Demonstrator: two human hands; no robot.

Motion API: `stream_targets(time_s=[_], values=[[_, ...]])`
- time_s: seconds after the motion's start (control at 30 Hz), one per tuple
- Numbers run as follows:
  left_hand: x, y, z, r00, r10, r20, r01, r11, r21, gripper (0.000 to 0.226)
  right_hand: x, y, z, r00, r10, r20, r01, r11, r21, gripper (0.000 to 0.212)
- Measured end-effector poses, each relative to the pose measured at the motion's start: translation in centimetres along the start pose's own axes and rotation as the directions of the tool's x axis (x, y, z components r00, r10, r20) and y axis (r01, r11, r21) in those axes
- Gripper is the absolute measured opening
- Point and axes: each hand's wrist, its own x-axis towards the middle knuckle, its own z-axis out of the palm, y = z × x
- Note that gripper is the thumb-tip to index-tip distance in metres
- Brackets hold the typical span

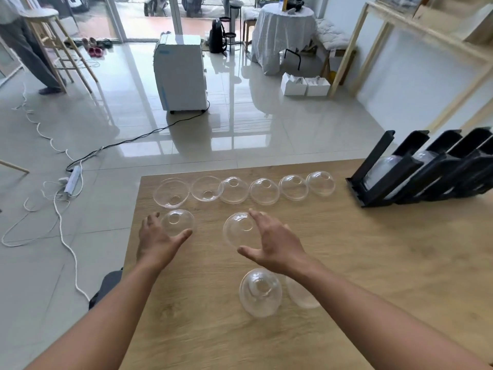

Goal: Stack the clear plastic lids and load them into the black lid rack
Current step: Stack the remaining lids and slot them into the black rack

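The left grip cups a dome lid near the tabletop's left edge, fingers spread and not closed. The right grip, equally spread, brackets a tilted lid toward the middle; the black rack waits at the far right corner.

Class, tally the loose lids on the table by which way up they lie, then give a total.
Dome up: 8, for example this lid
Dome down, rim up: 2, for example this lid
Total: 10 on the table

glossy tiled floor | white appliance | wooden stool | draped round table
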Motion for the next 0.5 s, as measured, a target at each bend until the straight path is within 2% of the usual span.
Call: stream_targets(time_s=[0.13, 0.27, 0.4, 0.5], values=[[1.5, 0.9, 1.5, 0.999, -0.052, -0.003, 0.051, 0.999, -0.018, 0.098, -4.2, 3.0, -3.1, 0.998, 0.049, -0.049, -0.046, 0.997, 0.068, 0.098], [0.0, 1.2, 2.3, 0.996, -0.061, -0.064, 0.059, 0.997, -0.041, 0.088, -9.1, 7.5, -4.3, 0.991, 0.125, -0.04, -0.119, 0.983, 0.137, 0.098], [-4.2, 2.2, 2.1, 0.987, -0.02, -0.158, 0.006, 0.996, -0.089, 0.084, -13.0, 11.1, -3.4, 0.987, 0.158, -0.014, -0.151, 0.965, 0.214, 0.099], [-8.4, 4.0, 2.3, 0.984, 0.025, -0.176, -0.049, 0.99, -0.134, 0.082, -14.4, 12.7, -1.8, 0.986, 0.167, 0.003, -0.162, 0.953, 0.256, 0.099]])
